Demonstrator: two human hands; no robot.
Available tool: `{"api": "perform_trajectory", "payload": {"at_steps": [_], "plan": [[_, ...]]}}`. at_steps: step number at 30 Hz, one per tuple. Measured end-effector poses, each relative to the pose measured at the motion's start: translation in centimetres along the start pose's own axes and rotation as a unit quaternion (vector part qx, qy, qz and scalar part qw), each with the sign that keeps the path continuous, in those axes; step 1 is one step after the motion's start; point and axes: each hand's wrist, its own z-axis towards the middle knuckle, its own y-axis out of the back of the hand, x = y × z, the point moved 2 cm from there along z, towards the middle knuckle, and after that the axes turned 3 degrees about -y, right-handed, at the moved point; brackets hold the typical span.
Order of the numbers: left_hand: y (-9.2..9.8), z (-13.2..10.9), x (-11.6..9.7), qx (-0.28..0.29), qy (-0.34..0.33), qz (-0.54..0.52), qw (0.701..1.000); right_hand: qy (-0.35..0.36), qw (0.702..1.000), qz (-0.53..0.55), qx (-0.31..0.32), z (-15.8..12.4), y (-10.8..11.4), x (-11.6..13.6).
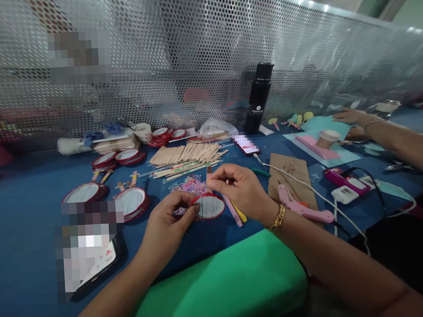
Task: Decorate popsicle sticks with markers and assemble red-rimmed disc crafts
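Observation:
Between my hands is a small red-rimmed disc (pixel 213 206) with a pale face and a flat wooden stick (pixel 209 173) rising from its far edge. My left hand (pixel 175 215) pinches the disc's left rim between thumb and fingers. The thumb and fingers of my right hand (pixel 236 188) close on the stick just above the rim; a bit of yellow shows at the fingertips. Beside them lie pink and yellow strips (pixel 233 211), partly behind the right hand. A tangle of pastel strings (pixel 189 184) sits beyond the disc.
Finished-looking discs on sticks (pixel 129 202) lie at left, near a phone (pixel 112 258). Wooden sticks (pixel 197 152) are piled behind. A pink glue gun (pixel 302 208) rests on cardboard (pixel 292 166), with a white cable nearby. A black bottle (pixel 260 99) stands by the perforated metal screen. Another person's hand (pixel 353 117) works at right.

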Motion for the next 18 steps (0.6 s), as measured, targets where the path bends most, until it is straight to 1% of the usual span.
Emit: {"api": "perform_trajectory", "payload": {"at_steps": [5, 18], "plan": [[-0.05, 0.01, 0.05, 0.003, 0.008, 0.000, 1.000, -0.005, 1.000, -0.003, -0.002, 0.01, -0.05, 0.04], [0.03, -0.07, -0.15, -0.003, -0.003, 0.008, 1.000, -0.017, 1.000, 0.013, 0.019, 0.06, -0.02, -0.06]]}}
